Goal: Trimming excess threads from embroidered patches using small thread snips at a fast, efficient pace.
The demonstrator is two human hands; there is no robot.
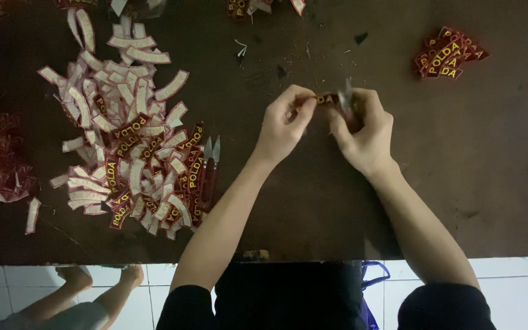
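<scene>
My left hand (285,122) pinches one end of a small curved dark-red patch with yellow lettering (325,98) above the dark brown table (313,201). My right hand (365,128) grips a small metal thread snipper (346,98), whose blades point up and touch the patch's right end. Both hands meet at the table's middle, slightly toward the far side.
A big heap of curved patches (132,134), many white side up, lies at left with a second snipper (211,165) at its right edge. A small stack of patches (447,54) sits at far right. Someone's bare feet (102,278) show on the white tiled floor.
</scene>
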